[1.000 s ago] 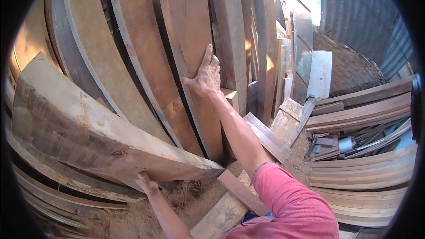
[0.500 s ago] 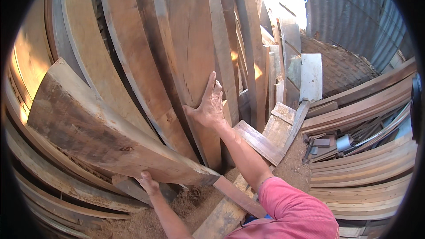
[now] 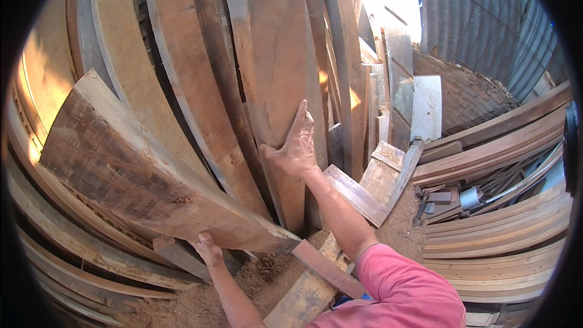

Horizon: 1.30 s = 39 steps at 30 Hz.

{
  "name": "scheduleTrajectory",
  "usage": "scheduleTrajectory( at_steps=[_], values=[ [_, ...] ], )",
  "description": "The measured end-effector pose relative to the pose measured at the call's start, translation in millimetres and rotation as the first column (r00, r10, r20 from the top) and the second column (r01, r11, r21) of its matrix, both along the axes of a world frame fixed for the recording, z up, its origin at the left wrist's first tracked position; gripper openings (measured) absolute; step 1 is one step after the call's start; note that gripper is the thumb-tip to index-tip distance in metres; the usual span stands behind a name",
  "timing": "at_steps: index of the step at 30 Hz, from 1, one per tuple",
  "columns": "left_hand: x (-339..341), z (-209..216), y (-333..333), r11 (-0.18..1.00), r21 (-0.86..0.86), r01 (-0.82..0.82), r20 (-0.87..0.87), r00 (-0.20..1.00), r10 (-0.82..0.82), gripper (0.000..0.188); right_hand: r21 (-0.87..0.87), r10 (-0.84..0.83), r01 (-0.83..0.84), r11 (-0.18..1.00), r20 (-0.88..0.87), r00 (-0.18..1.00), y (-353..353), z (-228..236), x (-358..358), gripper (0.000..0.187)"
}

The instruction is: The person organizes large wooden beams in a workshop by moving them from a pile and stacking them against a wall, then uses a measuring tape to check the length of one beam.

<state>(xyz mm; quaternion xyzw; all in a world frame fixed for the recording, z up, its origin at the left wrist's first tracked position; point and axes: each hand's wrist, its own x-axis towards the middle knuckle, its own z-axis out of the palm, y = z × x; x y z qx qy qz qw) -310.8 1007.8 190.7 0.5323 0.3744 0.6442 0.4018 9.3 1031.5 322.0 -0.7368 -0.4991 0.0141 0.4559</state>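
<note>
A thick, wide wooden plank point(image 3: 158, 173) lies slantwise at the left, its broad cut end raised toward the far left. My left hand point(image 3: 209, 250) grips its lower edge, thumb on the face and most fingers hidden beneath. Ahead of me another wide brown plank point(image 3: 276, 54) leans upright against the stack. My right hand point(image 3: 294, 150) holds its right side, the thumb lying across the face, the index finger pointing up and the remaining fingers at the edge, partly hidden.
Tall planks point(image 3: 182, 73) lean in a row behind. Stacked boards point(image 3: 492, 240) and a metal can point(image 3: 470, 197) are at the right. Short boards point(image 3: 357, 195) lie on the sawdust-covered floor point(image 3: 255, 282). A corrugated metal wall point(image 3: 473, 18) stands at the far right.
The upright plank has tilted slightly right, with my right hand moving along on it. The slanted plank's raised end has turned a little, and my left hand stays at its lower edge.
</note>
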Motion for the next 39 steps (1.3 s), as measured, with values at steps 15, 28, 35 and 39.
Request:
scheduleTrajectory(
  at_steps=[15, 28, 35, 39],
  values=[
    [-1, 14, -13, 0.986, -0.089, -0.141, -0.056, 0.989, 0.137, 0.114, 0.117, -0.047, 0.041, 0.992, 0.056, 0.997, -3, -5, 4, 0.135],
    [-5, 9, -14, 0.993, -0.009, -0.117, -0.064, 0.991, 0.116, 0.102, 0.129, -0.048, 0.035, 0.991, 0.098, 0.994, 32, -9, 9, 0.13],
    [-22, -8, -3, 0.998, -0.068, 0.011, -0.054, 0.998, -0.015, 0.099, -0.521, 0.387, -0.289, 0.803, 0.088, 0.918, 32, -44, -1, 0.092],
    [22, 20, -16, 0.993, 0.075, -0.097, -0.149, 0.983, 0.107, 0.098, -0.387, 0.421, -0.42, 0.821, -0.086, 0.903, -39, -175, -7, 0.063]
  ],
)
